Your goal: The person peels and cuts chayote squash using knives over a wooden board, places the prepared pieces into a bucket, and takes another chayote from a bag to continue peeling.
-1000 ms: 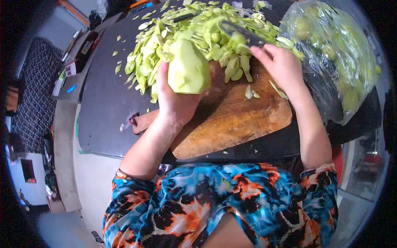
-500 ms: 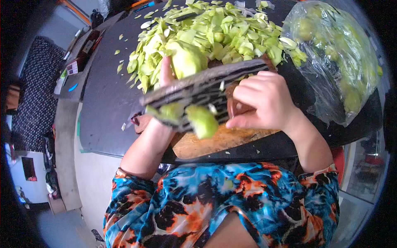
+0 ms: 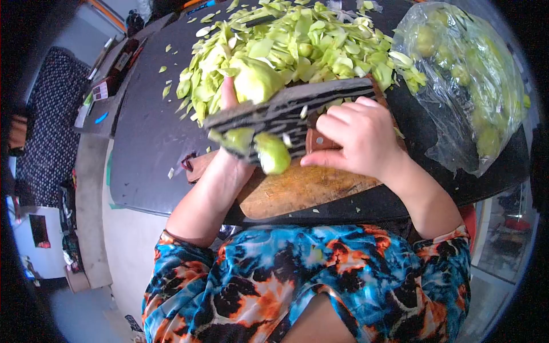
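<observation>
My right hand (image 3: 361, 132) is closed round the wooden handle (image 3: 318, 143) of a cleaver. Its broad blade (image 3: 274, 117), dark with pale streaks, lies slantwise over the wooden cutting board (image 3: 309, 186). Green slices (image 3: 273, 154) cling to the blade's face. Behind the blade, my left hand (image 3: 229, 94) holds a large pale green fruit (image 3: 255, 79), perhaps a green mango. Only its thumb and the heel of the palm show; the blade covers the other fingers. The blade's upper edge overlaps the lower part of the fruit, and I cannot tell whether they touch.
A wide heap of pale green slices (image 3: 291, 43) covers the far middle of the black table (image 3: 148, 137). At the right stands a clear plastic bag (image 3: 466, 86) with several green fruits inside. The board's handle (image 3: 200, 167) points left, with a dark red cord loop.
The cleaver has shifted slightly up and its blade is less blurred. My right hand has turned a little with it. My left hand and the fruit have barely moved.
</observation>
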A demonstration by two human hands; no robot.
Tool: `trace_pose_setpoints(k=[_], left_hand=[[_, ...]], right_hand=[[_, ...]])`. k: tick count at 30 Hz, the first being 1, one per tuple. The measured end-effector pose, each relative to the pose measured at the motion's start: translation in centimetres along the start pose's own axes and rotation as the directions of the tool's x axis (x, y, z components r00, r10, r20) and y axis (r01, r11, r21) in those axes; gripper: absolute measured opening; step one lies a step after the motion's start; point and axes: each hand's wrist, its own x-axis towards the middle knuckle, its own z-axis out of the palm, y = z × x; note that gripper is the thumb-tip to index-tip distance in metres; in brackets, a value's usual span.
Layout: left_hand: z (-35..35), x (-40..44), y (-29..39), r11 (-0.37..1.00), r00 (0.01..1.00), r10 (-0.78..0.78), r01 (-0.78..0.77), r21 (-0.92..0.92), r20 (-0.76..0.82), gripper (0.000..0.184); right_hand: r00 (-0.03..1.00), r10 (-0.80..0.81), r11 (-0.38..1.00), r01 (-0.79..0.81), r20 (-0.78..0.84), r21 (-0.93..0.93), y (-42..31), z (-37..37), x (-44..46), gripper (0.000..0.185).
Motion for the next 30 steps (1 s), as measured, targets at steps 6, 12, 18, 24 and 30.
trace_pose_setpoints(k=[6, 12, 18, 24, 30], left_hand=[[1.9, -0.6, 0.0, 0.957, 0.965, 0.180, -0.128, 0.261, -0.189, 0.074], [1.8, -0.6, 0.0, 0.960, 0.968, 0.186, -0.142, 0.243, -0.171, 0.075], [2.4, -0.9, -0.9, 0.969, 0.938, 0.193, -0.137, 0.204, -0.286, 0.070], [1.5, -1.2, -2.3, 0.973, 0.882, 0.181, -0.095, 0.212, -0.435, 0.052], [1.3, -0.9, -2.1, 0.951, 0.941, 0.188, -0.102, 0.293, -0.282, 0.054]], right_hand=[[0.993, 0.113, 0.992, -0.114, -0.023, -0.048, 0.8, 0.1, 0.0, 0.049], [0.996, 0.082, 0.996, -0.083, -0.039, -0.027, 1.1, 0.0, 0.0, 0.050], [0.989, 0.147, 0.989, -0.148, -0.020, -0.003, 0.1, 0.3, -0.1, 0.049], [0.986, 0.164, 0.986, -0.164, -0.026, 0.023, -0.4, 0.7, 0.2, 0.048], [0.979, 0.204, 0.977, -0.203, -0.018, 0.069, 0.5, 0.1, 0.2, 0.050]])
